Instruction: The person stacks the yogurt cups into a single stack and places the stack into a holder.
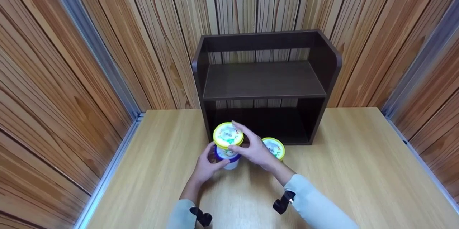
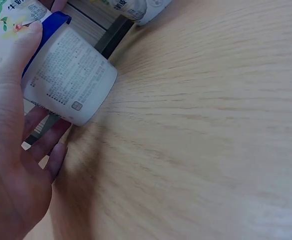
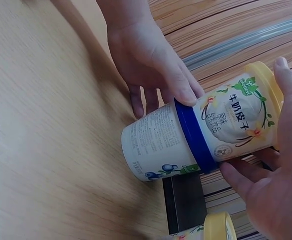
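From the head view, the right hand (image 1: 255,150) pinches a yellow-lidded tub (image 1: 228,135) between thumb and fingers, right on top of a blue-lidded tub (image 1: 231,165). The left hand (image 1: 206,167) curls round the lower tub, over the counter (image 1: 358,171). A second yellow-lidded tub (image 1: 273,147) stands just right, before the dark shelf (image 1: 265,80).

From the left wrist, the left thumb lies by the blue rim, fingers behind; the lower tub's base seems to meet the counter, though the angle makes that uncertain.

From the right wrist, both stacked tubs show printed sides.
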`<act>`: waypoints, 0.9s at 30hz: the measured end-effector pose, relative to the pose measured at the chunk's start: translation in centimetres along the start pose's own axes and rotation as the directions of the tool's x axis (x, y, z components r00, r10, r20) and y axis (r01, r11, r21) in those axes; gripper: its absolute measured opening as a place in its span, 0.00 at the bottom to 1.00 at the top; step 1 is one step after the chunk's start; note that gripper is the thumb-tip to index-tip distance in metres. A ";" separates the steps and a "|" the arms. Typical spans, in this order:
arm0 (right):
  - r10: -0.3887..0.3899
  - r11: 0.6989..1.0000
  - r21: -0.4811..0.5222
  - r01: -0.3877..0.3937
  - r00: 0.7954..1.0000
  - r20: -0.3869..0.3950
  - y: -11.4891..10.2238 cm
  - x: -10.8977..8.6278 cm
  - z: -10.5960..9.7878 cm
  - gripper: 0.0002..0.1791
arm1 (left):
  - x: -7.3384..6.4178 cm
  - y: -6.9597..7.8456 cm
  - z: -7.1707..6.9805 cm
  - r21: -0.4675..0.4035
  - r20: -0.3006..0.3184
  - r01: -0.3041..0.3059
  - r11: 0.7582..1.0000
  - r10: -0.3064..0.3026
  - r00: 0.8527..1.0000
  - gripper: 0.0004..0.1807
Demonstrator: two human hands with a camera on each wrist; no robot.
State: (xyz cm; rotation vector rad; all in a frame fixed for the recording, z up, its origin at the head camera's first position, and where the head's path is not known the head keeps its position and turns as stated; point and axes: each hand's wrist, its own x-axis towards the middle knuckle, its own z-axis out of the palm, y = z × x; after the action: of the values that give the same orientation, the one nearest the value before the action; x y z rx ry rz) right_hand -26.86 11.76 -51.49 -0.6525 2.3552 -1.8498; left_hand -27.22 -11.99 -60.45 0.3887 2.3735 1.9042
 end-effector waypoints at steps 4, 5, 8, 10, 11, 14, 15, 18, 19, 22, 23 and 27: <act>-0.013 0.999 0.033 0.014 1.000 -0.024 0.0 -0.2 -0.2 0.51 | 0.1 0.2 -0.1 -0.002 0.011 -0.021 1.000 0.021 1.000 0.44; -0.013 0.999 0.041 0.014 0.999 -0.031 0.1 -0.2 -0.3 0.52 | 0.1 0.3 -0.1 -0.006 0.013 -0.026 1.000 0.026 1.000 0.45; 0.000 0.998 0.061 0.003 0.999 -0.049 0.1 -0.3 -0.6 0.53 | 0.1 0.4 -0.2 -0.017 0.016 -0.044 0.999 0.044 0.999 0.44; 0.013 0.998 0.064 -0.009 0.998 -0.061 0.2 -0.4 -0.8 0.53 | 0.1 0.4 -0.2 -0.017 0.013 -0.039 0.999 0.040 0.999 0.44; 0.014 0.998 0.063 -0.010 0.998 -0.065 0.3 -0.5 -1.0 0.53 | 0.1 0.3 -0.3 -0.016 0.013 -0.037 0.999 0.037 0.999 0.44; -0.009 1.000 0.008 0.009 0.997 -0.083 0.5 -0.8 -1.6 0.52 | 0.1 0.2 -0.4 -0.012 0.013 -0.031 0.999 0.031 0.999 0.44; -0.022 1.000 -0.016 0.021 0.996 -0.089 0.6 -0.8 -1.8 0.51 | 0.1 0.2 -0.4 -0.009 0.011 -0.027 1.000 0.028 1.000 0.44; -0.060 0.995 -0.087 0.051 0.993 -0.106 0.8 -0.9 -2.4 0.51 | 0.1 0.3 -0.4 -0.009 0.010 -0.021 1.000 0.021 1.000 0.44; -0.066 0.994 -0.096 0.055 0.992 -0.110 0.8 -1.0 -2.6 0.51 | 0.1 0.3 -0.4 -0.008 0.009 -0.019 1.000 0.019 1.000 0.44; -0.078 0.991 -0.121 0.064 0.991 -0.111 1.0 -1.1 -3.2 0.49 | 0.1 0.3 -0.4 -0.002 0.009 -0.015 1.000 0.015 1.000 0.44; -0.080 0.990 -0.123 0.066 0.990 -0.113 1.0 -1.1 -3.4 0.49 | 0.1 0.3 -0.4 0.001 0.011 -0.013 1.000 0.013 1.000 0.44; -0.076 0.987 -0.147 0.059 0.990 -0.114 1.1 -1.3 -4.3 0.48 | 0.0 0.2 -0.5 0.012 0.021 -0.012 1.000 0.012 1.000 0.45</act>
State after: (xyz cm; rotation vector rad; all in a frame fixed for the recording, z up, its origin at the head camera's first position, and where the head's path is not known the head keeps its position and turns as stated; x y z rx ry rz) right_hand -27.30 16.33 -51.63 -0.6609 2.5939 -1.8064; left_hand -27.32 -12.38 -60.13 0.4221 2.3756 1.8828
